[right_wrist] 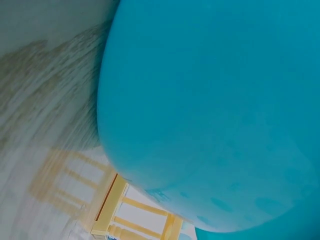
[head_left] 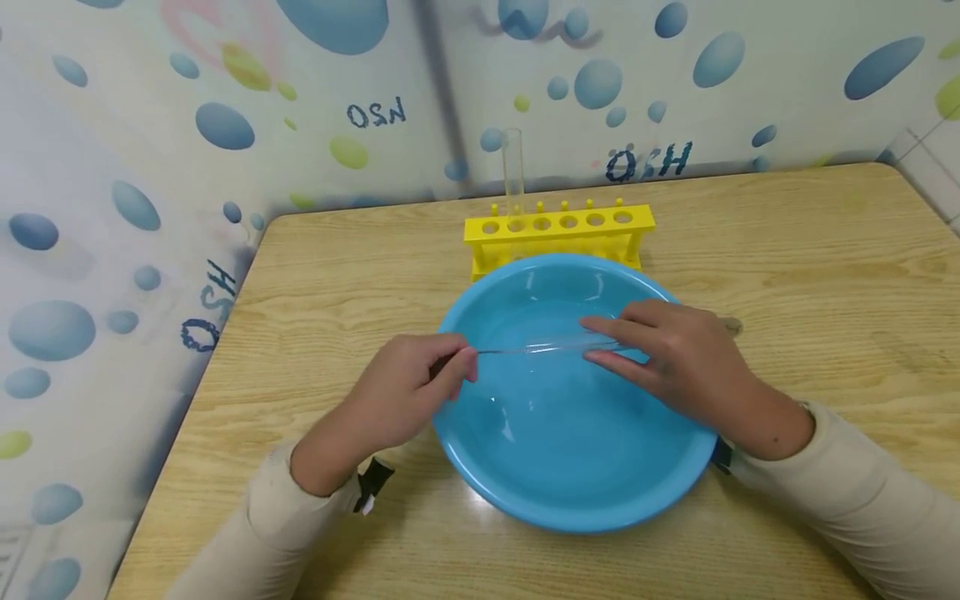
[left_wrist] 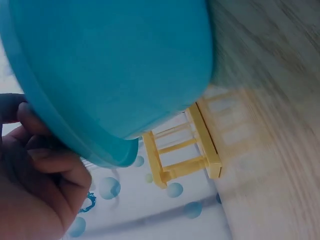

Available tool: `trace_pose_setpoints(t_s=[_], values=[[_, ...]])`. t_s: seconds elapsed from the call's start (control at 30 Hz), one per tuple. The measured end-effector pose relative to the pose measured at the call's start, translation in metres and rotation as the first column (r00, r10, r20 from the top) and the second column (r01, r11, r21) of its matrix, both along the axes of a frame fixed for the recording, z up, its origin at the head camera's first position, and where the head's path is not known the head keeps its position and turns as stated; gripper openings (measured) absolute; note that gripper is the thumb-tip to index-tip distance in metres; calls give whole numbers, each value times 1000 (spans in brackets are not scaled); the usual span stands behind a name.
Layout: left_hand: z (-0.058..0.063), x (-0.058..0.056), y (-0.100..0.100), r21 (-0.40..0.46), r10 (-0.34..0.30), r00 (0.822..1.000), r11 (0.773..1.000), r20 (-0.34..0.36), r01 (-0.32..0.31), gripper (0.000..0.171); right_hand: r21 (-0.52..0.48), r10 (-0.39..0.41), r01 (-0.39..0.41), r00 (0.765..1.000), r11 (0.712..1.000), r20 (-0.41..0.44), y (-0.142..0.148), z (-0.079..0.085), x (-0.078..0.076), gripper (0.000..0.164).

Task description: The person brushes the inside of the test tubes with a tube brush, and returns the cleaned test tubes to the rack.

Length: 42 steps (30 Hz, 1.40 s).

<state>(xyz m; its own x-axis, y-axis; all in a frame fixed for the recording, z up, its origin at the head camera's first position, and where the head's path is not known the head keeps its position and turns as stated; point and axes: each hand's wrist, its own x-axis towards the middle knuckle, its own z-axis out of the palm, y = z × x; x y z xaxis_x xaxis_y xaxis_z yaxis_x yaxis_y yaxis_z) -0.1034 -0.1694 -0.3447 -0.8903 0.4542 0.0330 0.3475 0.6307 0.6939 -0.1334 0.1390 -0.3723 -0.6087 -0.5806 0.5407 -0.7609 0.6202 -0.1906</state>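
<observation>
Over the blue basin (head_left: 570, 520), my left hand (head_left: 408, 387) pinches a thin wire rod (head_left: 498, 352) between thumb and curled forefinger. The rod runs right, in line with a clear glass test tube (head_left: 555, 346) held nearly level above the basin. My right hand (head_left: 682, 358) holds the tube between thumb and fingers, covering its right part. In the left wrist view, the left hand's curled fingers (left_wrist: 60, 170) show beside the basin's rim; the rod is hidden there. The right wrist view shows the basin's outer wall (right_wrist: 210, 110) but not the hand.
Behind the basin stands a yellow test tube rack (head_left: 562, 223) with one upright clear test tube (head_left: 513, 167) in it. A small grey-brown tip (head_left: 733, 325) shows past the right hand. All this is on a wooden table (head_left: 817, 283) against a patterned wall (head_left: 465, 92).
</observation>
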Motion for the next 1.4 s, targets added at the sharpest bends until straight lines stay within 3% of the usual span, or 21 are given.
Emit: trace_pose_setpoints(t_s=[0.07, 0.13, 0.2, 0.3, 0.37, 0.47, 0.77, 1.0, 1.17, 1.4], values=[[-3, -1, 2, -64, -13, 993, 998, -118, 5, 27, 9, -8, 8, 1000, 1000, 9, 1, 1, 1, 66], [-5, -3, 3, -83, -33, 983, 996, -179, 18, 30, 15, -12, 12, 1000, 1000, 18, 1, 2, 1, 67], [-6, -5, 1, -44, -46, 988, 998, -149, 40, 34, 20, -9, 9, 1000, 1000, 24, 0, 2, 1, 67], [-6, -9, -5, 53, -59, 998, 997, -28, 60, 37, 30, 2, -3, 1000, 1000, 26, 0, 2, 1, 67], [-6, -10, -9, 110, -60, 997, 992, 53, 54, 37, 33, 8, -9, 1000, 999, 29, -1, 2, 1, 67], [-6, -12, -12, 141, -65, 993, 989, 98, 51, 37, 30, 7, -8, 1000, 1000, 27, -1, 1, 1, 67], [-7, -11, -19, 198, -67, 988, 979, 137, 39, 37, 7, -4, 4, 1000, 1000, 23, -1, -1, 0, 53], [-4, -6, -27, 177, -43, 988, 984, 146, 16, 36, 11, 8, -9, 999, 1000, 36, 0, 2, 1, 41], [-3, -4, -42, 140, -29, 992, 990, 121, 12, 36, -7, 18, -18, 999, 1000, 31, -1, 2, 1, 60], [-1, -5, -66, 129, -91, 994, 988, 65, 82, 37, -11, 21, -20, 999, 1000, 37, 0, 0, 1, 62]])
